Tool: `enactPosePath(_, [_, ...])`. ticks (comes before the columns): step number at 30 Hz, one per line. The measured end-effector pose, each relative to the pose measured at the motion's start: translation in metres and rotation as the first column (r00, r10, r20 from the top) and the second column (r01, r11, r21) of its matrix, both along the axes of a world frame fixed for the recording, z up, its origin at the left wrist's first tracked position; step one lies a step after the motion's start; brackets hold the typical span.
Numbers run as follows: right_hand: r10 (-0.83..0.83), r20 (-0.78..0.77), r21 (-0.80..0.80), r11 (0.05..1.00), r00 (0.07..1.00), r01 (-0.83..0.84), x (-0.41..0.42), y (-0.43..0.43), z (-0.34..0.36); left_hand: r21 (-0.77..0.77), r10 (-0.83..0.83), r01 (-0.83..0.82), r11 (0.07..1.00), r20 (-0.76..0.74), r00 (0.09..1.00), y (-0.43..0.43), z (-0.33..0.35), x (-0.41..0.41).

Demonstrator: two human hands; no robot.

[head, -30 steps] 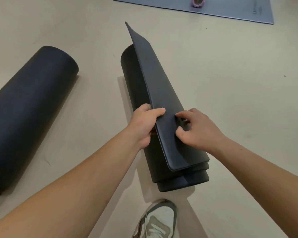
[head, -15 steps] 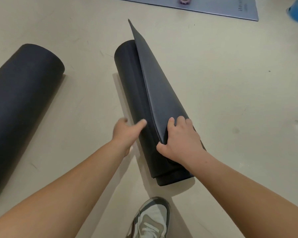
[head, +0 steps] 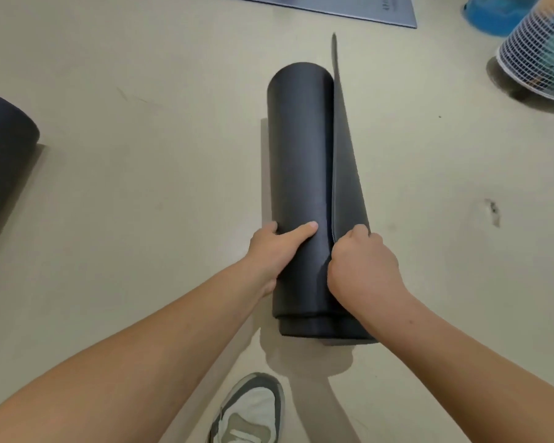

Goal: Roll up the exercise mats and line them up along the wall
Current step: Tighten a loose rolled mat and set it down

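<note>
A black exercise mat (head: 298, 155) lies rolled on the beige floor, its long axis pointing away from me. Its loose end flap (head: 346, 174) stands up along the roll's right side. My left hand (head: 275, 251) grips the roll's left side near the close end, thumb across the top. My right hand (head: 362, 266) is closed on the flap's near edge, pressing it against the roll. A second black rolled mat (head: 4, 161) lies at the left edge. A flat grey mat (head: 365, 8) is spread at the top.
A white mesh basket (head: 538, 59) with coloured things inside lies at the top right, beside a blue object (head: 496, 14). My grey and white shoe (head: 250, 410) stands just below the roll. A dark scuff (head: 493, 209) marks the floor to the right.
The raised flap has come down and folded toward the roll's right side. My left hand moved onto the roll; my right hand now pinches the flap's edge. The view shifted right.
</note>
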State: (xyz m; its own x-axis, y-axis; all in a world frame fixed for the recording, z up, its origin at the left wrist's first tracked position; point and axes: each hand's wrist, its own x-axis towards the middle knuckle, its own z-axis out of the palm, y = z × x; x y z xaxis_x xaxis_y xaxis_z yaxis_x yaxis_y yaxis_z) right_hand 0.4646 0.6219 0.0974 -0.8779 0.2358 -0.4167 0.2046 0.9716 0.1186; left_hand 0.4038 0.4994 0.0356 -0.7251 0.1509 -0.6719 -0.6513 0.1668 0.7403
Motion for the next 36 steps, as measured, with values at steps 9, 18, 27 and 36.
enactPosePath(9, [-0.545, 0.084, -0.218, 0.807, 0.834, 0.549, 0.103, 0.097, -0.034, -0.722, -0.85, 0.485, 0.493, -0.281, 0.446, 0.132, 0.022, 0.02])
enactPosePath(18, [-0.504, 0.203, -0.256, 0.8, 0.84, 0.542, 0.137, 0.144, -0.039, -0.77, -0.889, 0.449, 0.453, -0.354, 0.289, 0.139, 0.005, 0.041])
enactPosePath(27, [-0.456, 0.09, -0.166, 0.87, 0.886, 0.464, 0.103, 0.121, -0.028, -0.562, -0.391, 0.234, 0.794, -0.177, 0.903, 0.062, -0.012, 0.062])
enactPosePath(36, [-0.346, 0.301, -0.042, 0.926, 0.889, 0.374, 0.094, 0.128, -0.025, -0.228, -0.195, 0.148, 0.962, -0.2, 0.96, 0.075, -0.034, 0.092])
